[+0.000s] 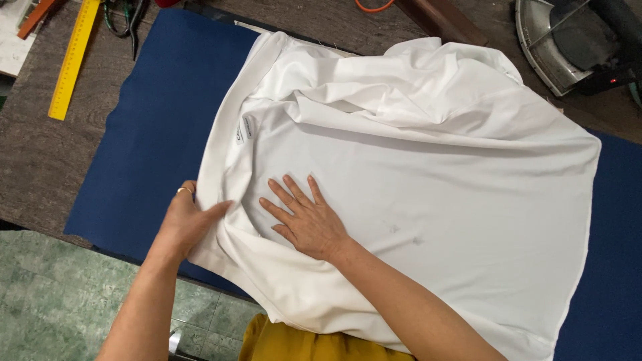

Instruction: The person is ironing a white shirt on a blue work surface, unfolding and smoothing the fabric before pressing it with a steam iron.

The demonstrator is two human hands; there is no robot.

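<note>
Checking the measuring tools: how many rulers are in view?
1: a yellow ruler lies on the wooden table at upper left, left of the blue mat. Others may lie hidden under the white garment.

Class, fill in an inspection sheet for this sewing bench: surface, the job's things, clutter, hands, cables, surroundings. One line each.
Surface: dark wooden table under a blue mat.
Job's things: white garment spread rumpled on the mat, small label near its edge.
Clutter: yellow ruler, scissors at the top edge.
Hands: left hand pinches the garment's hem; right hand lies flat, fingers spread.
Cables: orange cable, top edge.
Surroundings: green tiled floor; grey metal appliance, top right.
</note>
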